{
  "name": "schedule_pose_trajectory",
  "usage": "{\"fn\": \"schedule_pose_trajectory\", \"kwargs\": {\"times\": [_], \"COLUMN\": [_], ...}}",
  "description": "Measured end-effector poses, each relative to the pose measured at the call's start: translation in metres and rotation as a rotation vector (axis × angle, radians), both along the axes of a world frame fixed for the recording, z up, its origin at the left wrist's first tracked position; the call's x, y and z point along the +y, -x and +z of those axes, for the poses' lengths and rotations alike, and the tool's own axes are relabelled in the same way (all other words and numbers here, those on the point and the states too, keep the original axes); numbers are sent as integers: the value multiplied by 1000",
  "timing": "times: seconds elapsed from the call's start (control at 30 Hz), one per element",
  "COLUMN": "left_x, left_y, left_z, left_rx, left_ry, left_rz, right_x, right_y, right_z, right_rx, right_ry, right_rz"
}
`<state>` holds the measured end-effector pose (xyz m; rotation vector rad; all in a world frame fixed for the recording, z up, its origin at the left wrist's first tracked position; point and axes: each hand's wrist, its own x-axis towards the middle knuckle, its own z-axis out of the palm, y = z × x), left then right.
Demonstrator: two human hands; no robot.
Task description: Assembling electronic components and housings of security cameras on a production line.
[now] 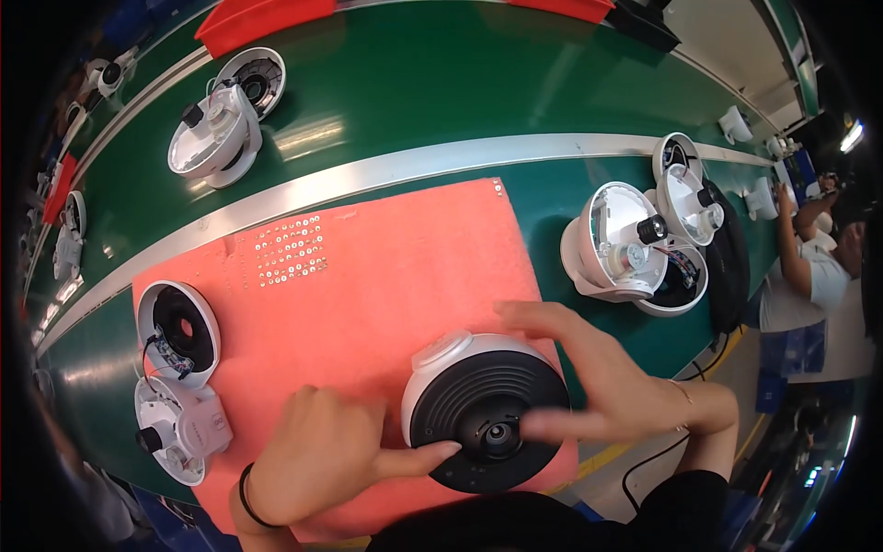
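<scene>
A round white camera housing (437,368) with a black ribbed face (460,391) and a small lens (498,436) lies tilted on a pink foam mat (349,322), close to me. My left hand (322,455) is beside its left edge, fingers curled in, and its thumb reaches over the black face just left of the lens. What the curled fingers hold, if anything, is hidden. My right hand (602,382) spreads over the housing's right side. Its thumb, slightly blurred, lies by the lens, while the other fingers point past the far rim.
Many small metal screws (290,250) stand in rows on the mat. An opened white camera unit (179,382) lies at the mat's left. More opened units (621,239) stand on the green bench at right, another (216,133) beyond the metal strip (368,175). Co-workers sit far right.
</scene>
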<state>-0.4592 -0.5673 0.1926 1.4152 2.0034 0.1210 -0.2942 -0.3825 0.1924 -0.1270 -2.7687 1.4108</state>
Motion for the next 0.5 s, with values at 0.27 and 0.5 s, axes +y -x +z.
{"fn": "schedule_pose_trajectory", "kwargs": {"times": [0.27, 0.5], "left_x": [-7, -13], "left_y": [-14, -21], "left_z": [-29, -9], "left_rx": [-805, -321], "left_ry": [-369, -846], "left_rz": [306, 229], "right_x": [-10, -17], "right_y": [-3, 31], "right_z": [-14, -25], "right_rx": [-282, 389], "right_ry": [644, 218], "right_rz": [-91, -75]}}
